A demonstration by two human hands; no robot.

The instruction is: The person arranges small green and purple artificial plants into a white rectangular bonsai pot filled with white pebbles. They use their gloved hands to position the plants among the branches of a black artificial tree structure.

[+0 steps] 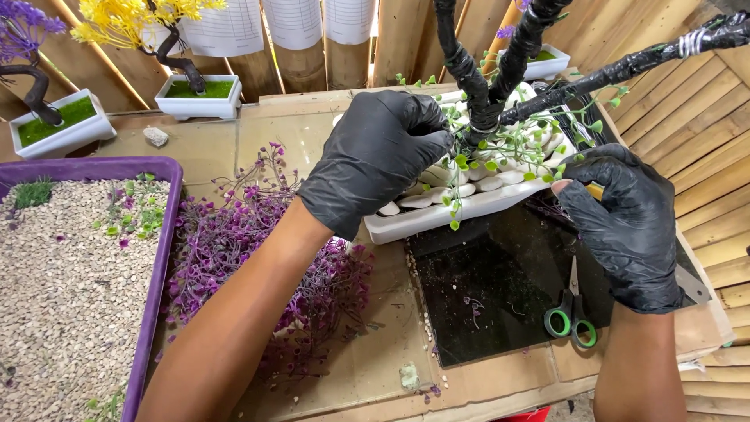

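A white rectangular planter [437, 219] filled with white pebbles stands at the table's middle, holding a black-wrapped artificial tree trunk [473, 86] with small green leaf sprigs [523, 148] around its base. My left hand [379, 156], in a black glove, rests on the pebbles with fingers closed at the trunk's base among the sprigs. My right hand [625, 215], also gloved, pinches a green sprig at the planter's right end; something yellowish shows under its fingers.
A heap of purple artificial foliage [258, 250] lies left of the planter. A purple tray [152, 258] of gravel fills the left side. Green-handled scissors [572, 316] lie on a dark sheet [492, 289]. Finished small trees in white pots [199, 98] stand at the back.
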